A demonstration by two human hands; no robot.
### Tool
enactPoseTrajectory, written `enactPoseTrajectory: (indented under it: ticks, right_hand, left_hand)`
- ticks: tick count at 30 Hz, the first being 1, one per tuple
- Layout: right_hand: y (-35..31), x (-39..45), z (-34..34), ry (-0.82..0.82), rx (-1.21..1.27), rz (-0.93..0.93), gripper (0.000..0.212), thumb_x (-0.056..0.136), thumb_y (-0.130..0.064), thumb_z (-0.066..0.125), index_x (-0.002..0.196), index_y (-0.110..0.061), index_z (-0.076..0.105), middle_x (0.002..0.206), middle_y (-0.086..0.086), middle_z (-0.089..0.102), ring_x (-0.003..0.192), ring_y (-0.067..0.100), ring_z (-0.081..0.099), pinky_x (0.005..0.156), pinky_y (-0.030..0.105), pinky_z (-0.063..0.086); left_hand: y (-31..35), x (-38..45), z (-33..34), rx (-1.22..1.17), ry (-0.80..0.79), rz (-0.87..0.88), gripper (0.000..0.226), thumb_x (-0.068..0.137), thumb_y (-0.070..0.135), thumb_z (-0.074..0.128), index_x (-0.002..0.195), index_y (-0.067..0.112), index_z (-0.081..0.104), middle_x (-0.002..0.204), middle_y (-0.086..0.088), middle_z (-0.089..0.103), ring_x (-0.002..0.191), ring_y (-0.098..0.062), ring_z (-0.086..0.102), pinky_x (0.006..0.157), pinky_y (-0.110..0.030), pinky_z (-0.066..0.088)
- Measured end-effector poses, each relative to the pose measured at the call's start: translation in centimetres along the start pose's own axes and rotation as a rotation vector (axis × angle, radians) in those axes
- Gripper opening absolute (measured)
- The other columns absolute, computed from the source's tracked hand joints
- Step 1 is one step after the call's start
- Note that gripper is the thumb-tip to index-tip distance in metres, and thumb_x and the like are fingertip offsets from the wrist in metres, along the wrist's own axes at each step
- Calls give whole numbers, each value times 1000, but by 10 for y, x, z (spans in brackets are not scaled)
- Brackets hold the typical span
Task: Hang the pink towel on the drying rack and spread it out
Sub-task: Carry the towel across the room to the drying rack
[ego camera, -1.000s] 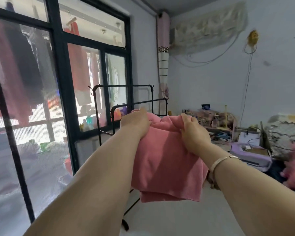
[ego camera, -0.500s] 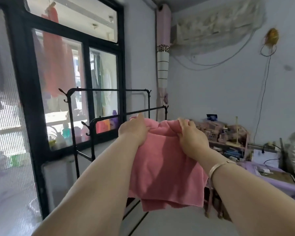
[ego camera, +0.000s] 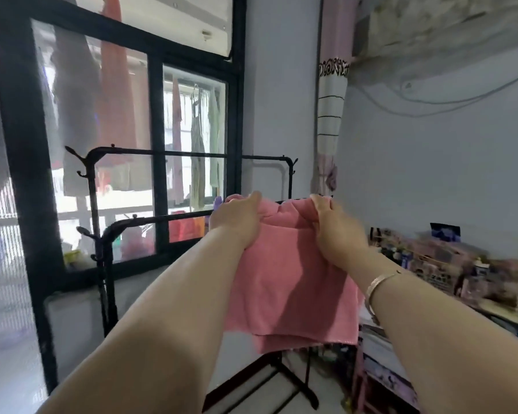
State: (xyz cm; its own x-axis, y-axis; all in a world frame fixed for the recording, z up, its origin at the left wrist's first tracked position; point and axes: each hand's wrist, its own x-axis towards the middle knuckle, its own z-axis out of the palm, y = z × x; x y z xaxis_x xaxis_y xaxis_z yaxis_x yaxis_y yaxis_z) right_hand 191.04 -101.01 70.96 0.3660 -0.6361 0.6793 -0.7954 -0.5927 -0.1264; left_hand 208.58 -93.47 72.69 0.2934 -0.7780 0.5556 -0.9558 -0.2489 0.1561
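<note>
The pink towel [ego camera: 287,282] hangs folded in front of me, held by its bunched top edge. My left hand [ego camera: 237,221] grips the towel's left top corner and my right hand [ego camera: 337,231] grips the right top corner. The black metal drying rack [ego camera: 102,216] stands just behind the towel, by the window. Its lower front bar runs level with my hands and its higher back bar sits above them. Whether the towel touches the front bar I cannot tell, since the towel hides that stretch.
A black-framed window [ego camera: 156,121] with clothes hanging outside fills the left. A pink and white curtain [ego camera: 331,94] hangs in the corner. A cluttered desk [ego camera: 449,264] stands at the right. The rack's black feet [ego camera: 293,380] spread over the floor below the towel.
I have stepped closer to the rack, which now looms larger and nearer. Both hands have carried the towel up and forward to the level of the front bar, still gripping it.
</note>
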Motion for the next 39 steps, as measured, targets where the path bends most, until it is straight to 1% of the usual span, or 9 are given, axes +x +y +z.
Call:
enactPoseTrajectory:
  ticks: [4, 10, 18, 24, 28, 32, 34, 37, 39]
  right_hand:
    - [30, 51, 48, 39, 52, -66, 53, 91, -7, 43, 141, -21, 30, 136, 18, 42, 95, 42, 59, 65, 38, 39]
    - [63, 135, 107, 115, 92, -160, 58, 89, -5, 45, 142, -24, 31, 134, 18, 44, 103, 41, 56, 71, 41, 44]
    - [74, 263, 178, 210, 159, -261, 56, 86, -1, 45, 136, -23, 36, 135, 16, 43, 102, 39, 56, 62, 33, 32]
    - [76, 324, 231, 240, 298, -370, 53, 85, 2, 45, 132, -21, 40, 133, 16, 43, 104, 37, 53, 61, 34, 32]
    - [71, 360, 259, 244, 399, -461, 58, 85, 3, 43, 137, -21, 35, 132, 19, 44, 94, 38, 56, 58, 33, 33]
    - [70, 390, 290, 241, 508, -542, 56, 88, 0, 39, 140, -19, 29, 133, 19, 44, 96, 36, 56, 58, 32, 33]
    - [74, 394, 313, 156, 535, -537, 51, 90, -8, 37, 138, -22, 28, 134, 18, 42, 93, 36, 56, 63, 33, 37]
    - [87, 383, 361, -84, 501, -545, 45, 95, -18, 35, 139, -22, 28, 133, 16, 41, 92, 35, 56, 71, 38, 43]
    - [98, 370, 385, -180, 572, -534, 39, 97, -25, 33, 136, -23, 33, 125, 13, 44, 86, 32, 54, 69, 37, 42]
  left_hand:
    - [3, 56, 35, 38, 23, -51, 36, 95, 18, 41, 129, 29, 41, 130, -13, 51, 102, -38, 56, 73, -34, 39]
    - [0, 138, 89, 68, 117, -91, 38, 94, 16, 41, 130, 27, 42, 129, -18, 53, 99, -38, 58, 72, -36, 40]
    - [-28, 259, 126, 122, 220, -171, 37, 95, 17, 39, 131, 26, 40, 118, -18, 57, 92, -36, 57, 67, -36, 38]
    - [-45, 306, 151, 201, 237, -265, 38, 96, 21, 38, 133, 28, 38, 123, -20, 53, 95, -39, 57, 68, -36, 35]
    - [-55, 325, 160, 297, 326, -327, 36, 96, 21, 38, 132, 23, 38, 119, -22, 53, 92, -40, 59, 66, -36, 35]
    - [-62, 345, 176, 283, 402, -413, 33, 96, 22, 36, 129, 19, 37, 122, -21, 49, 86, -38, 58, 65, -37, 39]
    - [-67, 346, 193, 291, 342, -485, 31, 96, 24, 36, 126, 20, 39, 125, -19, 48, 87, -38, 59, 68, -38, 41]
    - [-72, 341, 230, 355, 118, -615, 32, 96, 28, 35, 127, 22, 42, 128, -14, 48, 100, -35, 58, 79, -40, 43]
    - [-70, 334, 252, 366, 15, -694, 35, 98, 34, 31, 129, 21, 44, 129, -11, 51, 108, -33, 56, 83, -40, 42]
